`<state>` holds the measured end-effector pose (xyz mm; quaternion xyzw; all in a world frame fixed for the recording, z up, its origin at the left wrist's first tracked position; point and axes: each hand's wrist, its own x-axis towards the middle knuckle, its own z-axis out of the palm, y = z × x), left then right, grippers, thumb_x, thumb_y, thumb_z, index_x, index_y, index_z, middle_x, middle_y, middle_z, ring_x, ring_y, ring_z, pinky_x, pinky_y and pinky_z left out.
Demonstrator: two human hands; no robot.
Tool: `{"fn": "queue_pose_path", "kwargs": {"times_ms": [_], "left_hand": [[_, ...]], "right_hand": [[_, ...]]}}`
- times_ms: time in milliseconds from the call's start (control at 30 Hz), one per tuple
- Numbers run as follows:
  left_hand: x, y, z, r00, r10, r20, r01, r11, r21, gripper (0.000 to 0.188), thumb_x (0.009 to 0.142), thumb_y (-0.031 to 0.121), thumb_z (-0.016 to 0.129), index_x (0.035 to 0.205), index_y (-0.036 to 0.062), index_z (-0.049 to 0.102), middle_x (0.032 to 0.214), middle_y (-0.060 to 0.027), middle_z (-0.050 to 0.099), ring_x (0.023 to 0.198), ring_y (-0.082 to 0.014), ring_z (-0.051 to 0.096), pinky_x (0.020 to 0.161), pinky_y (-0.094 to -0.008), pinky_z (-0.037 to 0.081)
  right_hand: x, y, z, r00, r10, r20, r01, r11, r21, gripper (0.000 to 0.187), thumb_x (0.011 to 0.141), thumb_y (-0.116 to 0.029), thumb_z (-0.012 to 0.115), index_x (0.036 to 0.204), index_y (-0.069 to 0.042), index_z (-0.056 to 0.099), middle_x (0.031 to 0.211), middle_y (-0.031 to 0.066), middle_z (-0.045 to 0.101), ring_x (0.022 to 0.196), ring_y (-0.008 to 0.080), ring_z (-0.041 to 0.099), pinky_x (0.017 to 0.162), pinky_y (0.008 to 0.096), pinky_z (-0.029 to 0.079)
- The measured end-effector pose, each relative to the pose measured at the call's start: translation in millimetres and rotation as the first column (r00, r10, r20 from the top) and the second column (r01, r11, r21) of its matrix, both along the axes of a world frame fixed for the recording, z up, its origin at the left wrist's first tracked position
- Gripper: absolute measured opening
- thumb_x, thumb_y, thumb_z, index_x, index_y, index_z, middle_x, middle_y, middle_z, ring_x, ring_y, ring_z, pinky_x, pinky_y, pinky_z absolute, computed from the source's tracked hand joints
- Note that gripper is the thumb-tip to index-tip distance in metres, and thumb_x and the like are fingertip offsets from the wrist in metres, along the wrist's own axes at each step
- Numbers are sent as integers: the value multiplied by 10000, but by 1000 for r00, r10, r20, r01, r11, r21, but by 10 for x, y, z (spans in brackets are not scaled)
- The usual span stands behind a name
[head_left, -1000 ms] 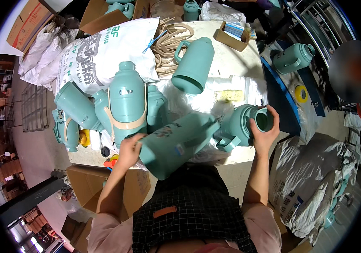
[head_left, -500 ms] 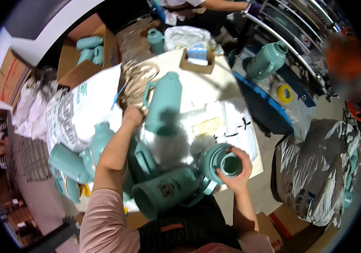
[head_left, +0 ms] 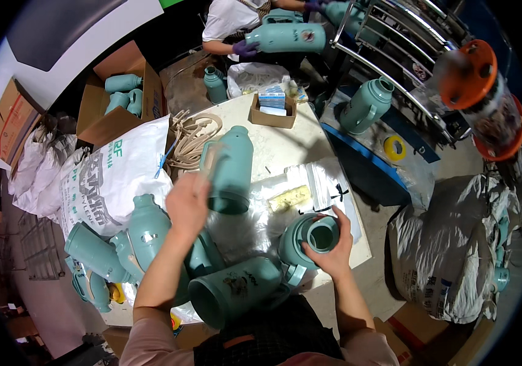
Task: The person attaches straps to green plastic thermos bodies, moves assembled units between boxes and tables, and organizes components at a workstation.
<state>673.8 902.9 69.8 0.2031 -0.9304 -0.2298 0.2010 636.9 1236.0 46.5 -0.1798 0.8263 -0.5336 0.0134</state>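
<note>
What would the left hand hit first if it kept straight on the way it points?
Probably the handle side of the teal jug beside the beige straps. The left hand is blurred and depth is unclear, so it might pass above.

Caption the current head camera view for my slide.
The right hand grips an open green flask while the left hand shows blurred over a crowded white table.

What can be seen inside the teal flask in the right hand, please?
The teal flask held by the right hand shows a shaded green inner wall through its open mouth; its walls hide anything deeper.
</note>
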Motion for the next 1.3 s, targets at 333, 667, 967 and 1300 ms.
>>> {"fn": "queue_pose_path", "kwargs": {"times_ms": [333, 667, 967, 1300], "left_hand": [[748, 1682, 1107, 597, -713, -368, 662, 697, -276, 229, 715, 253, 823, 838, 112, 691, 740, 10, 577, 622, -139, 553, 526, -291, 400], [1130, 1953, 1314, 449, -705, -549, 780, 609, -144, 367, 724, 214, 837, 1001, 43, 668, 815, -60, 648, 685, -228, 624, 655, -322, 478], [1239, 1498, 499, 570, -684, -454, 784, 618, 53, 304, 758, 276, 778, 773, 75, 550, 784, -82, 610, 746, -275, 600, 687, -392, 417], [1069, 2009, 727, 913, 77, -402, 403, -3, 915, 316, 1091, 310, 410, 855, 116, 487, 627, 45, 417, 518, -43, 353, 488, -208, 316]], "right_hand": [[701, 407, 1186, 940, 216, -263, -210, 976, 52, 816, 555, -225, 886, 1287, -23, 587, 1075, 147, 687, 969, 319, 676, 865, 387, 522], [1261, 718, 1523, 927, 260, -272, -287, 956, -63, 840, 562, -213, 909, 1281, 36, 553, 1171, 190, 651, 1066, 289, 658, 934, 378, 512], [1337, 793, 1410, 972, 181, -153, -214, 947, -239, 907, 601, -264, 890, 1342, 99, 514, 1095, 213, 683, 1084, 297, 665, 995, 401, 493], [1364, 751, 1332, 953, 156, -261, -252, 886, -389, 897, 672, -337, 869, 1348, 78, 452, 1012, 214, 672, 1060, 339, 652, 1022, 492, 486]]}}
